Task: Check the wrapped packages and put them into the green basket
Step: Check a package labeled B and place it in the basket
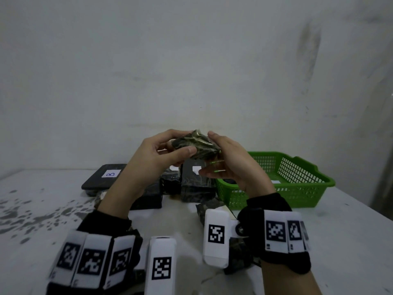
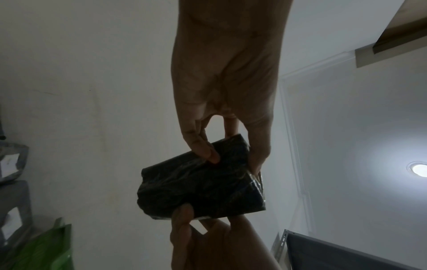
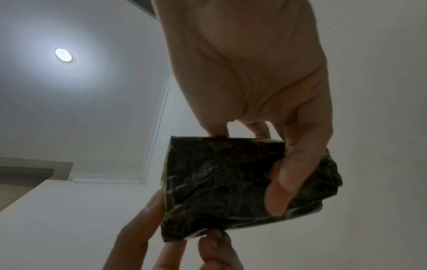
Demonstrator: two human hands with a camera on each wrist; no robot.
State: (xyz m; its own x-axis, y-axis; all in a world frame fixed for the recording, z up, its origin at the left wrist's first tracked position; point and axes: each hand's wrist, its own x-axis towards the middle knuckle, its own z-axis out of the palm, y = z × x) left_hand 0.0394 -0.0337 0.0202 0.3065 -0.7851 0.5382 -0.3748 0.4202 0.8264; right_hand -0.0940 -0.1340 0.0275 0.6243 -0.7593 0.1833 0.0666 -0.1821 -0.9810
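Observation:
A small package [image 1: 196, 145] wrapped in dark crinkled film is held up above the table between both hands. My left hand [image 1: 186, 142] grips its left end, thumb on the near face and fingers over the top. My right hand [image 1: 212, 154] grips the right end. In the left wrist view the package [image 2: 203, 184] sits between my thumb [image 2: 205, 151] and fingers. From the right wrist, the package [image 3: 219, 182] shows with my thumb [image 3: 284, 179] across it. The green basket [image 1: 302, 186] stands on the table to the right, below the hands.
Several dark wrapped packages lie on the white table under the hands: a flat one labelled B [image 1: 104, 179], an upright one with a white label [image 1: 194, 182], and another [image 1: 148, 200] near my left forearm. Something dark lies in the basket's left corner. A wall stands close behind.

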